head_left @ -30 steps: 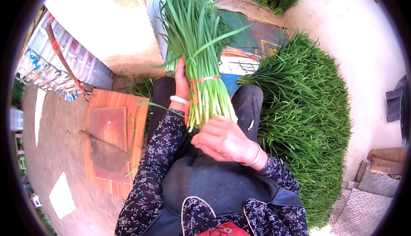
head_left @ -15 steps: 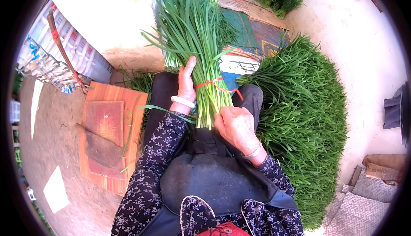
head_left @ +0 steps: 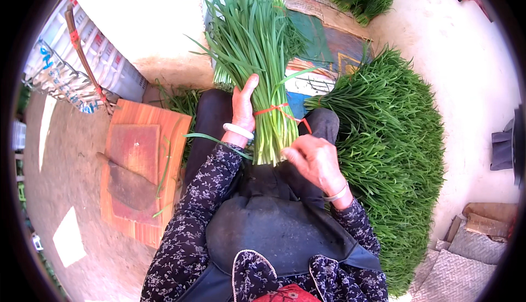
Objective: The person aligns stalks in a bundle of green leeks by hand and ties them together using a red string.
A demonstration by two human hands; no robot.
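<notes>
A bundle of garlic chives lies over my lap, leaves pointing away from me and pale stem ends toward me. A red tie circles its lower part, with a loose tail on the right. My left hand is wrapped round the bundle's left side, thumb up along the stems. At the stem ends on the right is my right hand, its fingers curled and the thumb tip by the cut ends. What those fingers pinch, if anything, is hidden. One loose leaf crosses my left wrist.
Left of my knee, a wooden board carries a reddish slab and a broad-bladed knife. A large mass of green chives stands along my right side. White crates are stacked at far left; folded woven sacks lie at lower right.
My right hand has drawn back slightly to the right and down from the stem ends. The left hand keeps its hold on the bundle, and the view has shifted a little.
</notes>
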